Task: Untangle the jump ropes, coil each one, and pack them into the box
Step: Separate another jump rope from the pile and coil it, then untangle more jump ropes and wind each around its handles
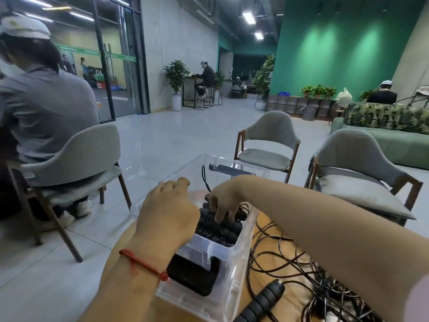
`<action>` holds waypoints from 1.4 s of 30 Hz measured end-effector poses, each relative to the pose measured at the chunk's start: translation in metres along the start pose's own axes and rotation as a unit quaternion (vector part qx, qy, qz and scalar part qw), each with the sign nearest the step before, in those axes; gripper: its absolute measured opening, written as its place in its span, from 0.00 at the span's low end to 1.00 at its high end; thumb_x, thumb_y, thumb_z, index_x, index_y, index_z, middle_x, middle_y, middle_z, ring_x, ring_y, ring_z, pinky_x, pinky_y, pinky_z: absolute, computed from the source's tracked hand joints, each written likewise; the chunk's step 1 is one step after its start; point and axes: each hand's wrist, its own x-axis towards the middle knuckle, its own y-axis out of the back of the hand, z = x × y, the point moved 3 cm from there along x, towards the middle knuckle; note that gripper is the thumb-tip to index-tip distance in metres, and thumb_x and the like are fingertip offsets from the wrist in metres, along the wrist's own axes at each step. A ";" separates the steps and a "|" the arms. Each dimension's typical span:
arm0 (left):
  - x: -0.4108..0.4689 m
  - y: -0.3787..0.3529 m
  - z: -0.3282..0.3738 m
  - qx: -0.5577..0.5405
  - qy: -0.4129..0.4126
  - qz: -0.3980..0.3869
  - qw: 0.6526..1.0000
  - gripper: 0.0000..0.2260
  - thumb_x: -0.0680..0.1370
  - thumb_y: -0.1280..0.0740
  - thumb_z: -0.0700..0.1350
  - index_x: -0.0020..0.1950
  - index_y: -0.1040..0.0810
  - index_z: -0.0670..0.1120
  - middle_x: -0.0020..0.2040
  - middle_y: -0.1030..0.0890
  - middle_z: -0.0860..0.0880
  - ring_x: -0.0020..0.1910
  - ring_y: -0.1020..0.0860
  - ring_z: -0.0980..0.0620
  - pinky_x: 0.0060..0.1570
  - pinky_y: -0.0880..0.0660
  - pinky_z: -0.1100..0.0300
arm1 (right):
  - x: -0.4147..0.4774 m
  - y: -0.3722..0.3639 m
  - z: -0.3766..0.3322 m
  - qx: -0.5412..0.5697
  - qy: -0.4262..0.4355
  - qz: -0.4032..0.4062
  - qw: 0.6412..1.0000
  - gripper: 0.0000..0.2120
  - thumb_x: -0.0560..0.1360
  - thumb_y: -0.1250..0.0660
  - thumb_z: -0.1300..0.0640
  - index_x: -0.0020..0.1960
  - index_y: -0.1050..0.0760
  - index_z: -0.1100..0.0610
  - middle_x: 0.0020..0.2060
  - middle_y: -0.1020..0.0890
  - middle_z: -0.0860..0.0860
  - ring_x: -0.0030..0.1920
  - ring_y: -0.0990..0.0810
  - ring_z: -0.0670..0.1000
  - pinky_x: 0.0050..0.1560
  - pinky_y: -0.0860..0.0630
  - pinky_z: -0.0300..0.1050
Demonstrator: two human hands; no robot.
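A clear plastic box (241, 252) stands on the wooden table (267, 219), with black jump rope handles and coiled rope (218, 231) packed inside. My left hand (167, 210) rests over the box's left rim, fingers curled over its edge. Inside the box, my right hand (221, 203) reaches down with its fingers pressing into the black handles. A tangle of dark rope (301, 270) spreads over the table to the right of the box. One black ribbed handle (262, 303) lies in front of that tangle.
A black handle clip (192, 277) sits on the box's near end. Grey chairs (269, 145) stand beyond the table, another (362, 173) to the right. A seated person (44, 108) occupies a chair on the left. Tiled floor lies to the left of the table.
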 end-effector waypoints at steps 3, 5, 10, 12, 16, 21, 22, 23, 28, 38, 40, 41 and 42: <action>0.000 0.000 0.001 0.006 -0.001 0.001 1.000 0.23 0.84 0.44 0.43 0.79 0.34 0.52 0.77 0.28 0.49 0.74 0.31 0.45 0.73 0.34 0.50 | -0.001 -0.002 -0.001 -0.015 0.010 -0.031 0.999 0.28 0.81 0.26 0.56 0.79 0.29 0.56 0.56 0.17 0.50 0.56 0.14 0.53 0.59 0.16 0.49; 0.000 -0.001 0.001 0.010 -0.001 -0.002 1.000 0.23 0.83 0.43 0.42 0.80 0.34 0.52 0.77 0.28 0.49 0.74 0.31 0.46 0.74 0.34 0.50 | 0.003 -0.003 -0.002 -0.035 0.002 -0.039 0.999 0.28 0.81 0.27 0.57 0.79 0.30 0.55 0.66 0.18 0.54 0.59 0.14 0.54 0.65 0.17 0.53; 0.001 0.001 0.002 0.018 -0.004 -0.018 1.000 0.25 0.83 0.44 0.41 0.81 0.35 0.52 0.77 0.29 0.49 0.76 0.33 0.46 0.74 0.35 0.50 | -0.007 -0.005 -0.010 -0.120 -0.009 0.007 0.993 0.19 0.84 0.32 0.57 0.73 0.23 0.60 0.60 0.15 0.58 0.55 0.13 0.57 0.51 0.15 0.48; 0.002 0.002 0.003 0.026 -0.001 -0.025 0.999 0.23 0.83 0.44 0.42 0.79 0.34 0.52 0.76 0.28 0.49 0.74 0.31 0.46 0.72 0.32 0.49 | -0.022 0.004 -0.013 -0.206 -0.006 0.093 0.974 0.15 0.83 0.35 0.57 0.67 0.19 0.60 0.57 0.15 0.56 0.53 0.15 0.58 0.49 0.18 0.50; 0.003 0.007 0.018 0.060 -0.018 -0.024 0.998 0.18 0.84 0.43 0.47 0.75 0.30 0.50 0.72 0.25 0.48 0.70 0.28 0.44 0.65 0.28 0.48 | -0.066 0.027 -0.005 -0.193 0.012 0.237 0.952 0.17 0.82 0.35 0.52 0.68 0.19 0.53 0.63 0.17 0.52 0.61 0.18 0.57 0.59 0.19 0.54; -0.005 0.005 0.072 0.066 -0.077 -0.015 0.995 0.17 0.85 0.43 0.47 0.74 0.29 0.51 0.70 0.23 0.48 0.69 0.27 0.43 0.62 0.26 0.47 | -0.126 0.030 0.030 -0.127 0.013 0.322 0.938 0.17 0.83 0.37 0.49 0.70 0.23 0.48 0.60 0.18 0.50 0.56 0.20 0.54 0.57 0.20 0.52; -0.007 0.005 0.082 0.062 -0.086 -0.012 0.994 0.18 0.85 0.43 0.46 0.75 0.30 0.51 0.71 0.24 0.47 0.69 0.27 0.43 0.63 0.26 0.47 | -0.137 0.028 0.039 -0.118 0.011 0.337 0.934 0.16 0.83 0.37 0.49 0.69 0.23 0.48 0.57 0.18 0.50 0.55 0.20 0.54 0.55 0.20 0.52; -0.009 0.005 0.094 0.057 -0.097 -0.007 0.994 0.19 0.85 0.43 0.45 0.76 0.30 0.51 0.71 0.23 0.47 0.69 0.27 0.43 0.64 0.26 0.47 | -0.147 0.027 0.049 -0.109 0.005 0.357 0.928 0.16 0.82 0.37 0.48 0.68 0.23 0.48 0.56 0.17 0.50 0.54 0.20 0.54 0.55 0.20 0.52; -0.026 0.002 0.157 0.021 -0.176 0.017 0.984 0.16 0.84 0.41 0.44 0.72 0.27 0.51 0.67 0.21 0.47 0.65 0.25 0.44 0.60 0.25 0.48 | -0.216 0.011 0.101 -0.079 -0.030 0.410 0.908 0.18 0.82 0.36 0.44 0.70 0.24 0.45 0.60 0.17 0.47 0.57 0.19 0.53 0.58 0.20 0.53; -0.071 -0.047 0.231 -0.007 -0.263 -0.056 0.963 0.12 0.85 0.38 0.52 0.66 0.23 0.52 0.61 0.20 0.50 0.59 0.22 0.49 0.61 0.21 0.48 | -0.322 -0.064 0.197 0.013 -0.135 0.407 0.904 0.13 0.80 0.36 0.49 0.62 0.19 0.41 0.53 0.15 0.42 0.53 0.18 0.51 0.50 0.22 0.47; -0.080 -0.055 0.237 -0.017 -0.270 -0.077 0.960 0.12 0.85 0.38 0.54 0.64 0.21 0.52 0.57 0.19 0.51 0.55 0.21 0.51 0.58 0.20 0.51 | -0.335 -0.078 0.209 0.021 -0.164 0.398 0.902 0.13 0.78 0.36 0.50 0.58 0.18 0.40 0.53 0.16 0.41 0.52 0.19 0.50 0.53 0.21 0.48; -0.086 -0.059 0.239 -0.017 -0.276 -0.082 0.958 0.11 0.85 0.38 0.54 0.63 0.21 0.52 0.56 0.19 0.52 0.54 0.21 0.51 0.57 0.20 0.51 | -0.338 -0.088 0.214 0.020 -0.183 0.390 0.902 0.13 0.77 0.35 0.50 0.57 0.17 0.41 0.53 0.15 0.42 0.53 0.19 0.51 0.55 0.20 0.49; -0.090 -0.063 0.241 -0.014 -0.281 -0.084 0.956 0.10 0.85 0.38 0.54 0.62 0.21 0.52 0.55 0.19 0.52 0.53 0.21 0.51 0.56 0.20 0.51 | -0.338 -0.096 0.219 0.021 -0.201 0.381 0.902 0.12 0.77 0.35 0.51 0.55 0.16 0.42 0.52 0.15 0.43 0.53 0.19 0.51 0.56 0.20 0.49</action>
